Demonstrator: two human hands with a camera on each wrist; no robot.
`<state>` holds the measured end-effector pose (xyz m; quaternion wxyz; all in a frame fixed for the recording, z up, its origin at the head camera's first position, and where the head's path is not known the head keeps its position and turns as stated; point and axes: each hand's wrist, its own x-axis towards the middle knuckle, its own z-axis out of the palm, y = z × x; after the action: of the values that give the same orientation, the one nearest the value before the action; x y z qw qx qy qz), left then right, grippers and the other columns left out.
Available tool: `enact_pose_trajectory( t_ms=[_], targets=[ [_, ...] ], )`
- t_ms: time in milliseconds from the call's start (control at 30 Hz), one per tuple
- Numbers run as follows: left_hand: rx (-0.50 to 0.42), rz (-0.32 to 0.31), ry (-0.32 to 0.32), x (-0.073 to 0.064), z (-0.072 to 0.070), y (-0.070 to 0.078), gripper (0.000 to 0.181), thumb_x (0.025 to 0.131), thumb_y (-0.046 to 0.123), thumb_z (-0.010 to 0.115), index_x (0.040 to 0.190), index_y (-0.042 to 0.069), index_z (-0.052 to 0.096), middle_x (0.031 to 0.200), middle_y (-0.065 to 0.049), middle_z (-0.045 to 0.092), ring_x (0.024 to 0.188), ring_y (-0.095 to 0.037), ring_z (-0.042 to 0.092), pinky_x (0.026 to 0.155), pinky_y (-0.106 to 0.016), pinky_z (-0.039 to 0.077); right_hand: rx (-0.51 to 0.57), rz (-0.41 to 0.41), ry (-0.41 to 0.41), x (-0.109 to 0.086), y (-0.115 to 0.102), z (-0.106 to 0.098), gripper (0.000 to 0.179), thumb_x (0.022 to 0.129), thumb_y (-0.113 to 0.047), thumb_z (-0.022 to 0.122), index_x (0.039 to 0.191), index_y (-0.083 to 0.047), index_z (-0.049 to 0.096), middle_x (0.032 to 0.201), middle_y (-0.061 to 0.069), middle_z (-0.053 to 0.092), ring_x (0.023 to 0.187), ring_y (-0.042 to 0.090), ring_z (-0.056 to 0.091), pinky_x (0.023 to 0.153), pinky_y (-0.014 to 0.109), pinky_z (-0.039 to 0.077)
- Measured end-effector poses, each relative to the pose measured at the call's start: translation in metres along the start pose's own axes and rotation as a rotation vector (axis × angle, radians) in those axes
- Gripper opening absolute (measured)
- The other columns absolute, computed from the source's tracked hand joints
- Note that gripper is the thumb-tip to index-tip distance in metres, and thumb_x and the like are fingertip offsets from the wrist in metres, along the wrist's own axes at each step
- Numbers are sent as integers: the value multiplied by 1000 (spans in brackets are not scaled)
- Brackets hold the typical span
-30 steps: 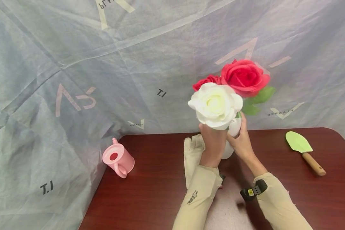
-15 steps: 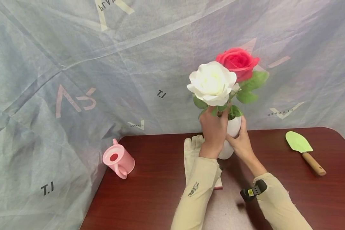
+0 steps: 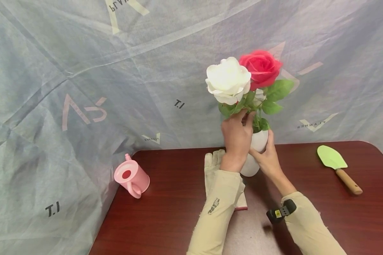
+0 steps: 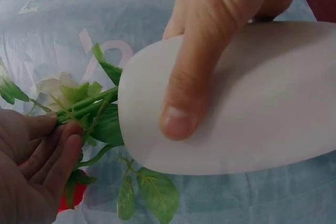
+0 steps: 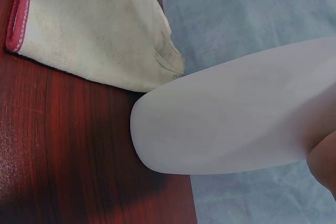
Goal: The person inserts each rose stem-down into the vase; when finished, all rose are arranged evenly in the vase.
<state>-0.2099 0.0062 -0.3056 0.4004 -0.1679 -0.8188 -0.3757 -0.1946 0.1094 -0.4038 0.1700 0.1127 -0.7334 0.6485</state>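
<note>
My right hand grips a tall white vase; its thumb lies across the vase wall in the left wrist view. Higher up, my left hand pinches green stems just outside the vase mouth. Above that hand are a large white rose and a red rose behind it. Green leaves spread to the right of the stems. A smaller white bloom shows partly beneath the red rose. In the right wrist view the vase base is close over the tabletop.
A cream work glove with a red hem lies left of the vase, partly under my left forearm. A pink watering can stands at the table's left edge. A green trowel with a wooden handle lies right. Grey cloth hangs behind the table.
The white rose has moved up and slightly left, and the red rose has also shifted up and left. My left hand has risen a little. The smaller red bloom is now hidden; my right hand barely moves.
</note>
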Motion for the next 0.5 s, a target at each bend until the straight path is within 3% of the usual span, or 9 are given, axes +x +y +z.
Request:
enact_pose_trajectory(
  t_ms=[500],
  targets=[
    [100, 55, -24, 0, 3, 6, 12, 90, 18, 63, 90, 9, 71, 77, 1, 67, 67, -12, 63, 59, -18, 47, -17, 2, -14, -2, -3, 0, 74, 87, -6, 63, 143, -6, 15, 107, 9, 43, 85, 9, 50, 65, 22, 45]
  ],
)
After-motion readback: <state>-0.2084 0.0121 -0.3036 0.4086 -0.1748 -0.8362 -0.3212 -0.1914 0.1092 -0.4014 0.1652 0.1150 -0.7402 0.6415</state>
